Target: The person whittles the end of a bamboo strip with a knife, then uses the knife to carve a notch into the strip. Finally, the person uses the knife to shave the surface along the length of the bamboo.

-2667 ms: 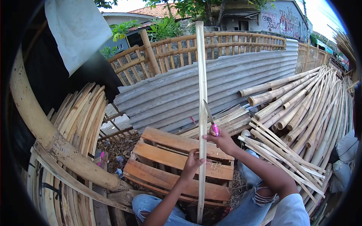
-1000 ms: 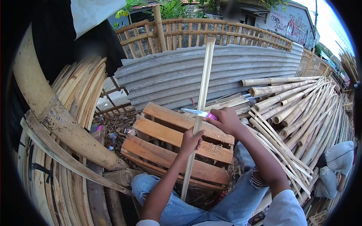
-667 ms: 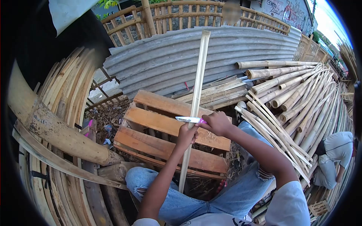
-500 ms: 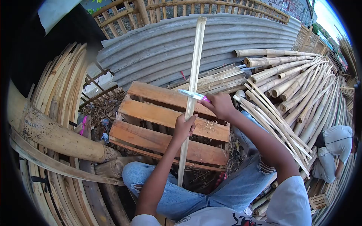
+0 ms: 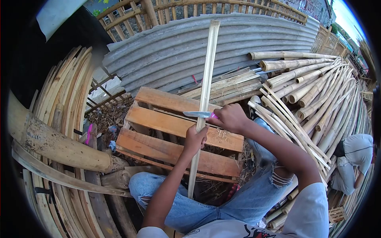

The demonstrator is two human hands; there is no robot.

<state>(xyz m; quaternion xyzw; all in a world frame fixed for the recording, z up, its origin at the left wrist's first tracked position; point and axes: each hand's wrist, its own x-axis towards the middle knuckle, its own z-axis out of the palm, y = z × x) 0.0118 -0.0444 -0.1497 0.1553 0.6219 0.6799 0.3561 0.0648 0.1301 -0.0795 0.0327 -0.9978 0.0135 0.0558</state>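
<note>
A long split bamboo strip [image 5: 207,71] stands tilted in front of me, its lower end between my thighs. My left hand [image 5: 195,139] is wrapped round the strip below its middle. Just above it, my right hand [image 5: 229,118] grips a knife with a pink handle [image 5: 214,116]. The knife's blade [image 5: 196,114] lies across the strip, touching it, and points left. Beneath both hands is a slatted wooden crate [image 5: 158,119], with thin curled shavings [image 5: 224,135] on its slats.
Bamboo poles [image 5: 309,91] and split strips [image 5: 287,127] are piled on the right. A corrugated sheet [image 5: 158,55] stands behind the crate. On the left are a thick bamboo pole [image 5: 67,142] and stacked slats [image 5: 65,91]. Another person [image 5: 355,158] bends over at far right.
My right hand and the knife have moved down along the strip, closer to my left hand. My left hand still grips the strip at about the same place.
</note>
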